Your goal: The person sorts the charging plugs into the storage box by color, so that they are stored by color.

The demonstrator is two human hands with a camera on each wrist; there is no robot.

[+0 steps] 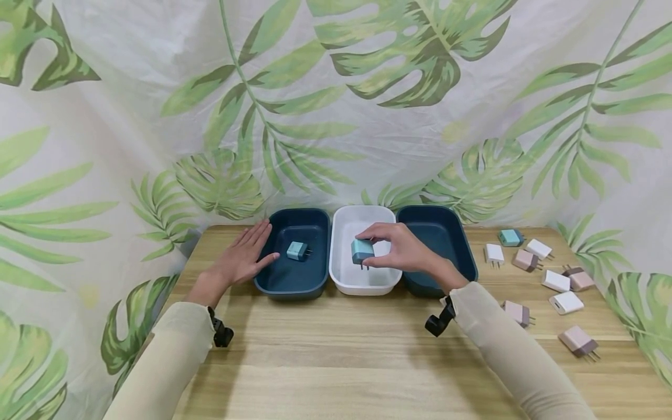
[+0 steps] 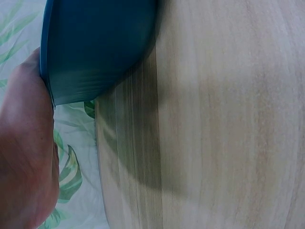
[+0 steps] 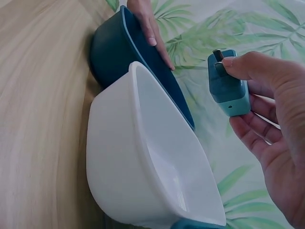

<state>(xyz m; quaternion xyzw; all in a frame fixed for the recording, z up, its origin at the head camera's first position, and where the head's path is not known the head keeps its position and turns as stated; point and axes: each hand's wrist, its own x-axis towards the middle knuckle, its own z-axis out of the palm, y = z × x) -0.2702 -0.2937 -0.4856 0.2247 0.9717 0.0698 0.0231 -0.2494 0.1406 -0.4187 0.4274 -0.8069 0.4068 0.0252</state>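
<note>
My right hand (image 1: 401, 248) pinches a teal charger plug (image 1: 362, 251) between thumb and fingers, above the white bin (image 1: 366, 286). In the right wrist view the plug (image 3: 228, 83) has its prongs beside the thumb tip. My left hand (image 1: 242, 256) rests with straight fingers on the left rim of the left dark blue bin (image 1: 291, 293). One teal charger plug (image 1: 297, 251) lies inside that bin. The left wrist view shows the edge of the left hand (image 2: 28, 148) against the wall of the blue bin (image 2: 90, 52).
A second dark blue bin (image 1: 438, 216) stands right of the white one. On the table's right side lie several plugs: a teal plug (image 1: 510, 237), white plugs such as this one (image 1: 567, 302), and pink-and-mauve plugs like the nearest (image 1: 577, 340). A leaf-print cloth (image 1: 294, 146) hangs behind.
</note>
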